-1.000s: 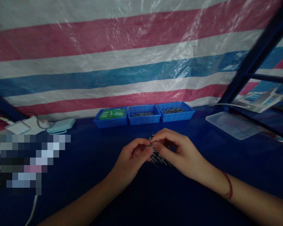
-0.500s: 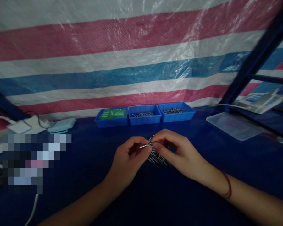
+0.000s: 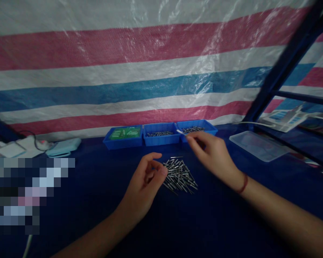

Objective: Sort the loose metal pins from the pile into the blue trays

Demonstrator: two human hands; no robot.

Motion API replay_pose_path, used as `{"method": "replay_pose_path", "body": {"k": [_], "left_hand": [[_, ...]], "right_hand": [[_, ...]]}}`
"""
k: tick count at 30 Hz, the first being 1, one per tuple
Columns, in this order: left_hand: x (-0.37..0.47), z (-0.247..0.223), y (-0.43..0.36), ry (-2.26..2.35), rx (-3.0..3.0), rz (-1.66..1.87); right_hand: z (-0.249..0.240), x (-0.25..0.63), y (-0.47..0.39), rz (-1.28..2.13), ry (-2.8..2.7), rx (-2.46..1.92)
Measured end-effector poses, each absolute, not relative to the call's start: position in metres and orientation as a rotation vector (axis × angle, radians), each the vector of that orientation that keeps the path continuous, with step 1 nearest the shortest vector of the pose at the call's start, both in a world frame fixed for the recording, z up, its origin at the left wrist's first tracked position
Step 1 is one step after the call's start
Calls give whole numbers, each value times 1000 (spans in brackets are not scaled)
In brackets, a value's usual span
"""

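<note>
A loose pile of thin metal pins (image 3: 179,175) lies on the dark blue table (image 3: 97,179). Beside the pile's left edge is my left hand (image 3: 148,179), its index finger raised and apart from the thumb, with nothing visible in it. My right hand (image 3: 212,154) pinches a small pale metal piece (image 3: 181,132) between thumb and fingertips, over the front of the right blue bin (image 3: 211,126), which holds metal pieces. The middle blue bin (image 3: 161,141) also has thin metal pieces in it. Green packets (image 3: 125,133) fill the left blue bin (image 3: 125,143).
A clear plastic lid (image 3: 258,146) lies at the right. Light blue case (image 3: 64,147), white box (image 3: 13,147) and cables stand at the left. A striped sheet (image 3: 123,79) hangs behind the bins; a blue metal frame (image 3: 280,71) rises at the right.
My hands have come apart. The right one has moved up and right to the bins with a metal piece; the left one stays near the pile, its index finger lifted. The view has shifted slightly.
</note>
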State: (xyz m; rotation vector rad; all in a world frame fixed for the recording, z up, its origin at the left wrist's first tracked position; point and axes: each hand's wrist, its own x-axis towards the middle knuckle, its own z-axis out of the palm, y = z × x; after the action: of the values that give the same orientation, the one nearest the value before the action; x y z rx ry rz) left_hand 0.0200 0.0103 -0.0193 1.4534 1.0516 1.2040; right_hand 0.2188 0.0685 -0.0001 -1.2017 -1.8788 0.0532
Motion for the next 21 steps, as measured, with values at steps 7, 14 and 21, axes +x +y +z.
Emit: {"method": "replay_pose_path", "body": {"k": [7, 14, 21], "left_hand": [[13, -24, 17, 1157, 1872, 1036], [0, -22, 35, 1224, 2365, 820], [-3, -28, 42, 1199, 2476, 599]], "right_hand": [[0, 274, 117, -464, -1911, -1790], [0, 262, 98, -263, -2035, -1655], [-2, 240, 80, -65, -2232, -1438]]}}
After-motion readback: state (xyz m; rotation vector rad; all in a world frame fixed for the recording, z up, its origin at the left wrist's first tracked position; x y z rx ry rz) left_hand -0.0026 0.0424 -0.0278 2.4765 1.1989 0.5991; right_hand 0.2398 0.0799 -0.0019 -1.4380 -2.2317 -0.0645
